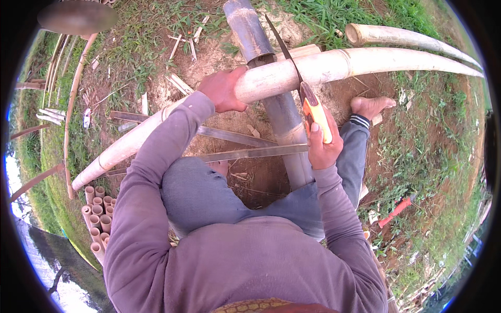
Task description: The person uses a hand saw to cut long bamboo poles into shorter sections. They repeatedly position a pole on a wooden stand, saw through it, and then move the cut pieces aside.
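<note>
A long pale bamboo pole [339, 63] stretches across in front of me, from lower left to the far right. It rests over a thick dark bamboo log [284, 112] on the ground. My left hand [222, 89] is closed around the pole, left of the log. In my right hand [324, 146] is a hand saw [316, 116], its orange and black handle wrapped by my fingers. The saw's dark curved blade lies across the pole, just right of the log, with its tip pointing away from me. How deep the blade sits in the bamboo cannot be made out.
Several short cut bamboo tubes [97, 211] stand bundled at the left. Another bamboo pole [386, 36] lies at the upper right. A red-handled tool [397, 211] is on the grass to the right. Split bamboo strips [250, 153] cross near my knees. My bare foot [369, 106] is beyond the saw.
</note>
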`<state>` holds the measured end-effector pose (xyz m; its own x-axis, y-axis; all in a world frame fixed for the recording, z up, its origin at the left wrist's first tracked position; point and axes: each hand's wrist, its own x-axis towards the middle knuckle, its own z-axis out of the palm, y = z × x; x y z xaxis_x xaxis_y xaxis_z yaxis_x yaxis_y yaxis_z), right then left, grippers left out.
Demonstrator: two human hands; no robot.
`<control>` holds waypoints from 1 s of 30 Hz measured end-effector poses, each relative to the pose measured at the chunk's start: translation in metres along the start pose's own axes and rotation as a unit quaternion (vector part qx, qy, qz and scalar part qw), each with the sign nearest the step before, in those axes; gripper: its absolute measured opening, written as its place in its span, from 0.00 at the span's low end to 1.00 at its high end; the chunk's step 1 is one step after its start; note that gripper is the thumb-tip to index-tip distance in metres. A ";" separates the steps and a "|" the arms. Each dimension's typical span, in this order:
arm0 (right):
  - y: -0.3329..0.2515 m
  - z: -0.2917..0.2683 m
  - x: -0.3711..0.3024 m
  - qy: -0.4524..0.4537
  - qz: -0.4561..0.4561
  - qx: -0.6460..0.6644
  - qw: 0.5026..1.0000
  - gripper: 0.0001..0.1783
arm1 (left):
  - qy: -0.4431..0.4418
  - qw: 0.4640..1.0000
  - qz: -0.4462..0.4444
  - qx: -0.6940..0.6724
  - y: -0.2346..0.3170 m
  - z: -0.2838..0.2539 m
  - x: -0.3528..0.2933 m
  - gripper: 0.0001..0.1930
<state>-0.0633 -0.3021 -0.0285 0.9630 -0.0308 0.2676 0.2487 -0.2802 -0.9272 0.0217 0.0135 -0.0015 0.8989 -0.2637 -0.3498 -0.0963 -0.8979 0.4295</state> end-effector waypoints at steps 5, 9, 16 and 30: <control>0.024 0.003 -0.012 0.013 -0.044 -0.024 0.999 0.25 | 0.029 0.999 0.007 0.013 -0.005 0.016 0.004 0.53; -0.001 0.013 0.001 0.013 0.037 0.002 0.999 0.25 | 0.096 0.992 0.019 0.075 0.009 0.025 0.017 0.49; -0.013 -0.020 -0.012 -0.010 0.046 0.005 0.999 0.26 | 0.025 0.999 -0.002 0.048 0.014 0.013 0.037 0.47; -0.092 -0.049 -0.023 -0.026 0.095 -0.047 0.994 0.27 | 0.101 0.992 0.022 0.067 0.025 0.036 0.009 0.47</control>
<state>-0.1134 -0.3230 0.0631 0.9964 -0.0434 0.0730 0.0525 -0.3620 -0.9307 0.0125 -0.0243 -0.0236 0.9584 -0.2407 -0.1534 -0.1821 -0.9295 0.3208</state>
